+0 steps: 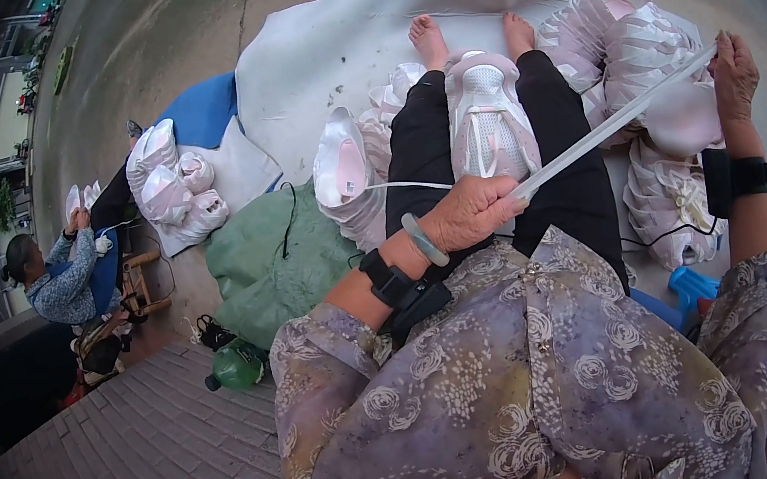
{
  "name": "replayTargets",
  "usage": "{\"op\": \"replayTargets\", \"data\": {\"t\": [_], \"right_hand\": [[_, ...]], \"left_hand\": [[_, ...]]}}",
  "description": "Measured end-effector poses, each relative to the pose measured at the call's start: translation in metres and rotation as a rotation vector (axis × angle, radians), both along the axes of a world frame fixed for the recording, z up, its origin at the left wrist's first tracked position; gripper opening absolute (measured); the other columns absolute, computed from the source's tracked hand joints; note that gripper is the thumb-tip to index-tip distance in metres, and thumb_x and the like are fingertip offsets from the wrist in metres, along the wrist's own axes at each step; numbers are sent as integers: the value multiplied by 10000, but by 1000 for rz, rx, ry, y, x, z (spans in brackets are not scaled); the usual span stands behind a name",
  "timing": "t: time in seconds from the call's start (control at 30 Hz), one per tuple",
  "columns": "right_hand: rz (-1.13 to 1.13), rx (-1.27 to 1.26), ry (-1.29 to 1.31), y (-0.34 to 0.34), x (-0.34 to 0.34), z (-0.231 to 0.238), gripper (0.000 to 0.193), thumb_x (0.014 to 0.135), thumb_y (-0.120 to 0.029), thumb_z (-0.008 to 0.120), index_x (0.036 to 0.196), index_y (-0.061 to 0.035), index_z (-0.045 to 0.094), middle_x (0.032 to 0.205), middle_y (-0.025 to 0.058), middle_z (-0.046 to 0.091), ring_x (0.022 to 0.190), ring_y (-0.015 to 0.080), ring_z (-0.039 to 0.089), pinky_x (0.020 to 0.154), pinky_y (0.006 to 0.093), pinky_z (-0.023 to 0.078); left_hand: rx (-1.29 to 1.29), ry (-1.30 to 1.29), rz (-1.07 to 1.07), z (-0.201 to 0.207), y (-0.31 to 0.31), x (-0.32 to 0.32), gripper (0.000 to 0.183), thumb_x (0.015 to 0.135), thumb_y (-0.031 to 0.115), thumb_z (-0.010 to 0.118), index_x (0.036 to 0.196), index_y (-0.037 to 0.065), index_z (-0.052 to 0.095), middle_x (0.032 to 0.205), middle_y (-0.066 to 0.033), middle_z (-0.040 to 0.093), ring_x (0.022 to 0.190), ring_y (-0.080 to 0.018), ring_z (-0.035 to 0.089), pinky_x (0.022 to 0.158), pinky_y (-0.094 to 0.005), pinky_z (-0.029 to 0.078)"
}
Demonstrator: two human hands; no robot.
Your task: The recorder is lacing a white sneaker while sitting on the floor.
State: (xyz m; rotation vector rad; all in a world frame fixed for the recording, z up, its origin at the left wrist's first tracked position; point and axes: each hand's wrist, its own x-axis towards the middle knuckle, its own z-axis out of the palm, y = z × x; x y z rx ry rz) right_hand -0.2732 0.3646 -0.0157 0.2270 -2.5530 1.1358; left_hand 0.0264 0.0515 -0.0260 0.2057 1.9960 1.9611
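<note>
Outdoors on grey-white flexible sheet (303,60), white mesh shoe with pale pink trim (512,127) at 12 o'clock between black-trousered legs (565,128)
Left hand (471,218) closed on flat white lace (617,121), right hand (734,69) at 2 o'clock pinching far end; pull evenly, no twists, brace shoe with legs

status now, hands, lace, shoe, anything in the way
Left hand, right hand: closed on white lace, drawn straight between them. White shoe: between the legs. Shoe piles flank legs, none blocking lace.

Soft, diffuse daylight; fisheye-bent edges, black corners.
</note>
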Motion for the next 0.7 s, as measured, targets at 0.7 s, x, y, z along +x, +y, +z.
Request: {"op": "replayTargets", "data": {"t": [0.7], "right_hand": [[850,151,-395,-218,125,-57,280,721,-203,693,776,-27,482,628,50,465,588,186,452,572,298,394]], "left_hand": [[-3,167,-260,27,20,-28,302,881,230,496,668,20,453,542,-77,433,496,-182,449,514,-307,370]]}}
